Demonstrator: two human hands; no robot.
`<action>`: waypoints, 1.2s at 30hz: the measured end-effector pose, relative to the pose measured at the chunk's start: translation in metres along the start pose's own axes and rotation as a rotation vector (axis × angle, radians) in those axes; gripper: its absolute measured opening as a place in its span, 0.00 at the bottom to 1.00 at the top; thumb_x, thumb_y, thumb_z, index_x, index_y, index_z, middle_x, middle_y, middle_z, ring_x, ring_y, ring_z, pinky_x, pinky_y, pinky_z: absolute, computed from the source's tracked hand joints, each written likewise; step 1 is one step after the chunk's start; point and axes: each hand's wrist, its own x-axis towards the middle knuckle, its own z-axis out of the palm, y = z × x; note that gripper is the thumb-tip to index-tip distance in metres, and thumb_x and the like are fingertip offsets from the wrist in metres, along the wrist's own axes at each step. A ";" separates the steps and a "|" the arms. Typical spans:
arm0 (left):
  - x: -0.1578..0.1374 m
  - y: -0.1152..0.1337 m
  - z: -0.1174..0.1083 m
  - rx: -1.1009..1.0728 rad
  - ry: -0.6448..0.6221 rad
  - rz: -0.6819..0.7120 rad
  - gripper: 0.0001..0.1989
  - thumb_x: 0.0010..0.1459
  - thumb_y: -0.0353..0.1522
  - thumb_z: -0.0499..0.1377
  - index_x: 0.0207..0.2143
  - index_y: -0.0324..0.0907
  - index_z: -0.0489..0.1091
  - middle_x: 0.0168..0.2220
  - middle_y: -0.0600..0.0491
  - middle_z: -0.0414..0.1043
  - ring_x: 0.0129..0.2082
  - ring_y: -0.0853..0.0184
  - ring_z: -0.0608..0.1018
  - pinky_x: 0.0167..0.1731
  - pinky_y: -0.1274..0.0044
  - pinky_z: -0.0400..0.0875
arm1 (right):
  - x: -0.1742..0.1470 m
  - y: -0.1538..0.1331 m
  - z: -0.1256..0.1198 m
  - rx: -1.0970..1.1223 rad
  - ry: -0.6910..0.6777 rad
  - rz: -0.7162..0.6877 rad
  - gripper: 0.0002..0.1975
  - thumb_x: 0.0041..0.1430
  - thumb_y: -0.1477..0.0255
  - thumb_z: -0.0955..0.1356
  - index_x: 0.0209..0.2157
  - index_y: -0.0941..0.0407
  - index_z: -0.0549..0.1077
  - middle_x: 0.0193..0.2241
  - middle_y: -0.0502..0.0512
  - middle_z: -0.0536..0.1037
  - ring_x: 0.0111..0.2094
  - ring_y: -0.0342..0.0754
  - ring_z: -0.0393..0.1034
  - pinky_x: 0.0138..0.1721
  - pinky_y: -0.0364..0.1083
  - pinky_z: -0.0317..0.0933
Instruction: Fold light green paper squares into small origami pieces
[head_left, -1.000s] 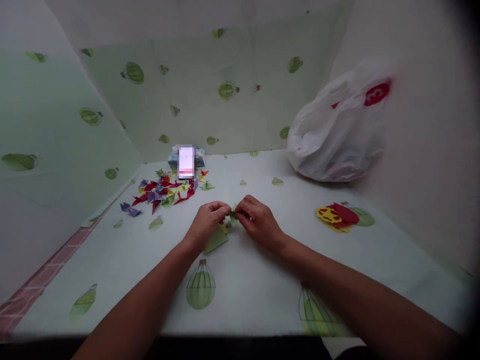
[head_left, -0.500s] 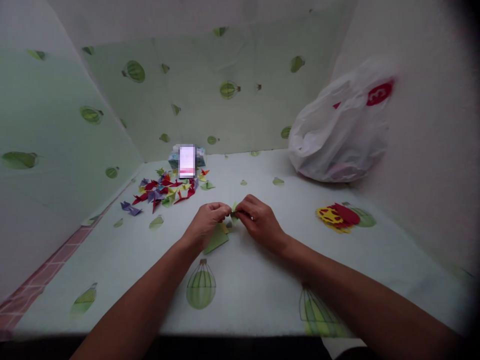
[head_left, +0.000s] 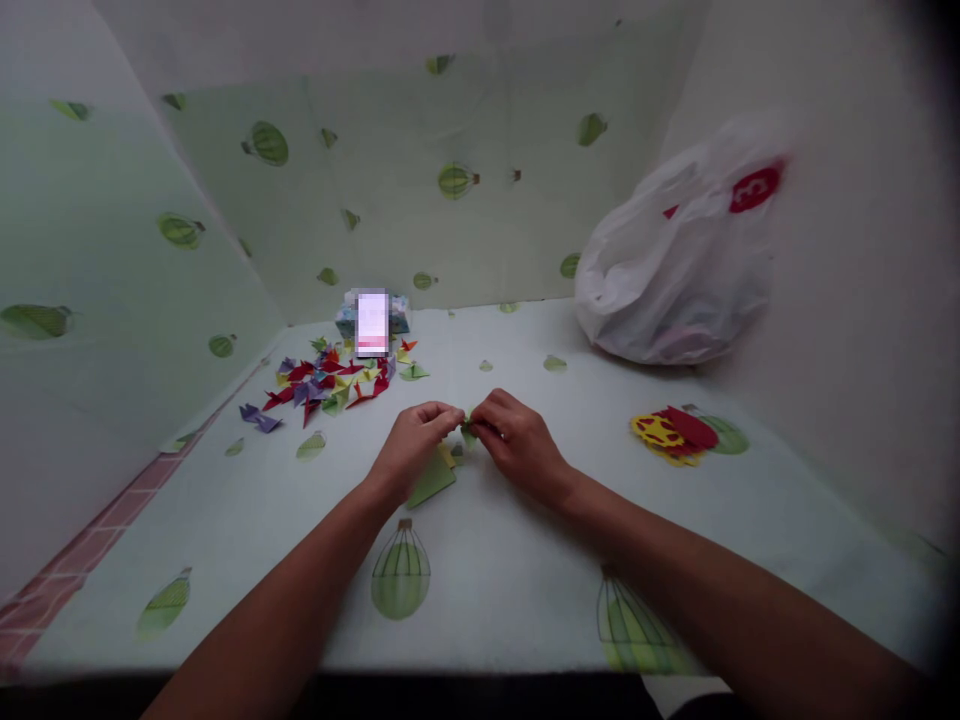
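My left hand [head_left: 414,444] and my right hand [head_left: 516,440] meet at the middle of the table, fingertips pinched together on a small green folded paper piece [head_left: 467,430]. Under my left hand lies a larger green paper sheet [head_left: 433,480] with a bit of yellow paper at its edge. How the small piece is folded is hidden by my fingers.
A heap of small folded paper pieces [head_left: 330,382] in red, purple, yellow and green lies at the back left, before a small box [head_left: 373,320]. A white plastic bag [head_left: 675,270] sits at the back right. Red and yellow paper shapes [head_left: 675,432] lie at the right.
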 end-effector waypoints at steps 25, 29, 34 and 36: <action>0.001 -0.003 0.004 -0.164 -0.001 -0.041 0.09 0.51 0.37 0.64 0.28 0.40 0.72 0.28 0.55 0.69 0.31 0.69 0.70 0.39 0.74 0.63 | 0.002 -0.002 -0.002 0.144 0.075 0.026 0.06 0.61 0.79 0.65 0.32 0.56 0.72 0.29 0.52 0.73 0.31 0.45 0.66 0.34 0.44 0.58; -0.001 -0.001 0.005 -0.207 -0.004 0.002 0.10 0.51 0.37 0.65 0.29 0.40 0.72 0.30 0.55 0.69 0.31 0.70 0.70 0.40 0.74 0.65 | 0.003 -0.002 -0.002 0.174 0.080 0.032 0.06 0.60 0.80 0.65 0.31 0.57 0.72 0.29 0.52 0.73 0.31 0.45 0.67 0.34 0.44 0.58; 0.000 -0.001 0.004 -0.189 -0.024 0.047 0.09 0.53 0.37 0.64 0.29 0.40 0.72 0.30 0.55 0.70 0.32 0.70 0.70 0.40 0.74 0.65 | 0.003 -0.005 -0.003 0.204 0.079 0.058 0.06 0.58 0.80 0.65 0.30 0.56 0.71 0.28 0.51 0.73 0.29 0.44 0.66 0.33 0.43 0.58; 0.000 -0.002 0.004 -0.182 -0.034 0.062 0.09 0.53 0.37 0.64 0.29 0.40 0.72 0.30 0.55 0.70 0.32 0.70 0.70 0.41 0.74 0.66 | 0.003 -0.006 -0.004 0.199 0.072 0.072 0.06 0.58 0.80 0.65 0.30 0.56 0.70 0.27 0.51 0.73 0.28 0.44 0.66 0.32 0.43 0.58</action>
